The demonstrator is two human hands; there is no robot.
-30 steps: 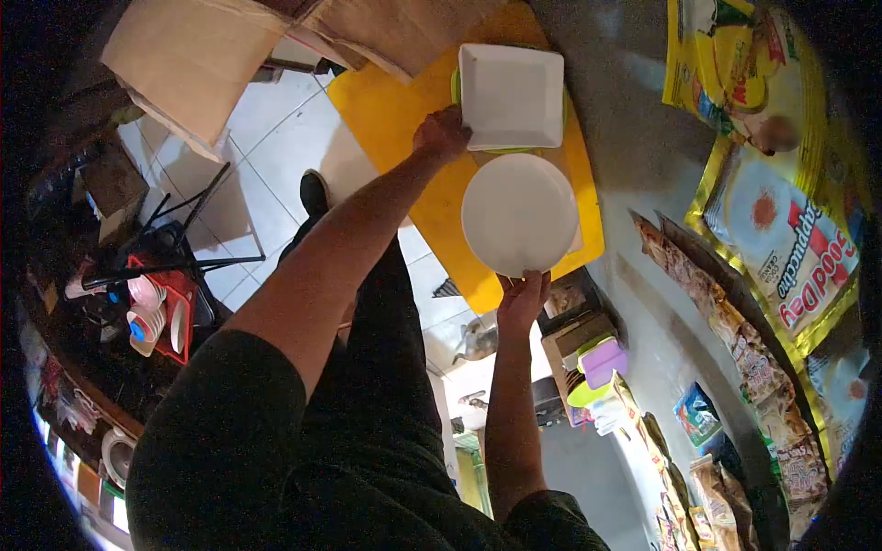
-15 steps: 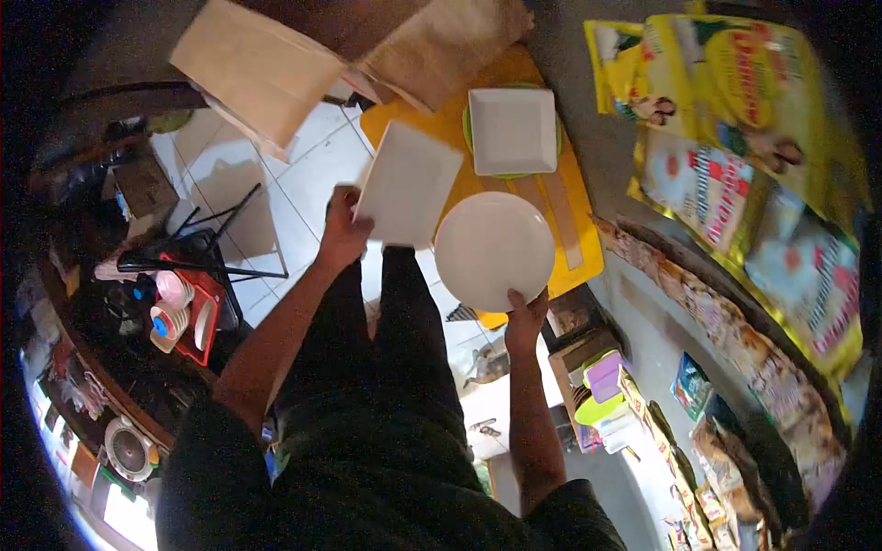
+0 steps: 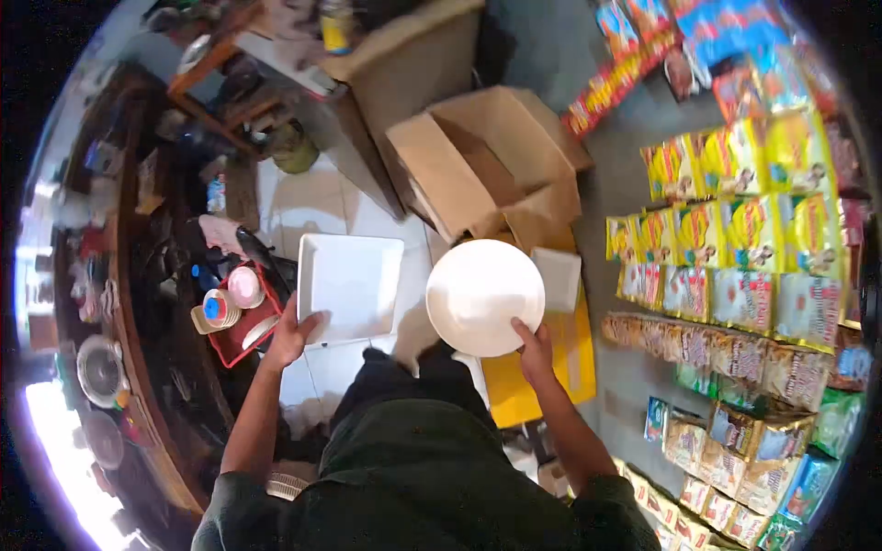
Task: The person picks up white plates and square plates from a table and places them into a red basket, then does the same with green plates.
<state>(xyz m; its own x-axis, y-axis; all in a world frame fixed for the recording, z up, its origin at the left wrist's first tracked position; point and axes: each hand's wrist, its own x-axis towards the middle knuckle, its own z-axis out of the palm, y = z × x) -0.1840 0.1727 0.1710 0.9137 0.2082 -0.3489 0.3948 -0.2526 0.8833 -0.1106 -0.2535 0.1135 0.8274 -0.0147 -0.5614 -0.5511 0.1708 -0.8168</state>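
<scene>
Well, white grille: round, low on the left of the frame, beside a brown wooden shelf edge that runs down that side.
Red tray: left of the middle, with pale and pink bowls in it.
Left hand: just right of the tray in the picture, pinching a dish rim, thumb on the upper face, the other fingers mostly hidden beneath.
White square dish: left of the centre, gripped at its lower left corner, raised over the tiled floor.
Cardboard box: upper centre, flaps spread.
White round plate: at the centre, apart from the square dish, its face toward the camera.
Right hand: right of centre, pinching the plate's lower right rim, thumb on top, fingers behind it.
Yellow table: below and right of the plate, bearing another square dish near the box.
Packets: hanging in rows across the right side.
</scene>
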